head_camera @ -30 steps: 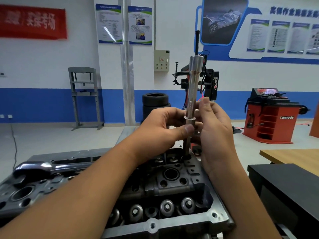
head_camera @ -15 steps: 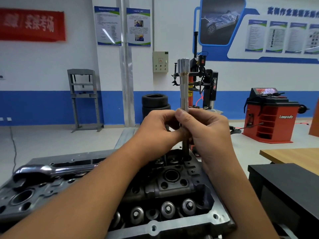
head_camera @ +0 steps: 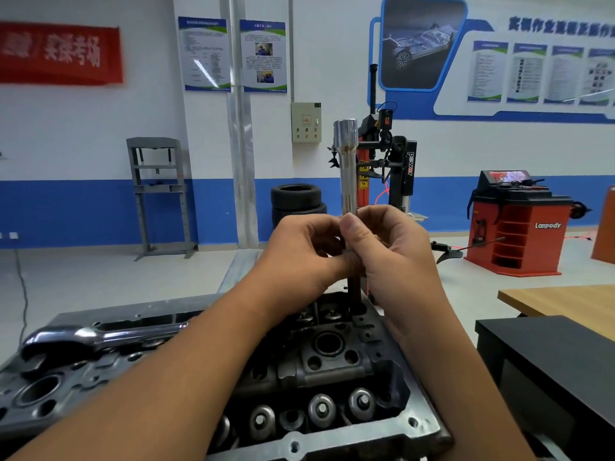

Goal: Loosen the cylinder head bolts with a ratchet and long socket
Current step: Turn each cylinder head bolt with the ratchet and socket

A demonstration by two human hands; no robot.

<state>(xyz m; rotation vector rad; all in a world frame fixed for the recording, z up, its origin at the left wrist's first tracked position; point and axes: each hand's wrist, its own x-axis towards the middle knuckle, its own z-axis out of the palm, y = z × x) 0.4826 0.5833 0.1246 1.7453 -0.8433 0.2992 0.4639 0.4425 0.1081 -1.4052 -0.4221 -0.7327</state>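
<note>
A long chrome socket [head_camera: 348, 168] stands upright over the far right corner of the dark cylinder head [head_camera: 326, 367]. A dark bolt shank [head_camera: 354, 292] runs from below my fingers down into a hole in the head. My left hand [head_camera: 304, 251] and my right hand [head_camera: 391, 247] both pinch the socket's lower part, thumbs meeting in front of it. The chrome ratchet [head_camera: 93, 337] lies flat on the head's left side, untouched.
A black bench top [head_camera: 545, 357] and a wooden table [head_camera: 562, 297] stand at the right. Behind are stacked tyres [head_camera: 297, 202], a tyre changer [head_camera: 392, 161], a red wheel balancer [head_camera: 519, 227] and a grey press frame [head_camera: 159, 194].
The socket has shifted a little left and its top sits lower against the background. My right thumb has come round in front of the socket, covering the collar seen earlier.
</note>
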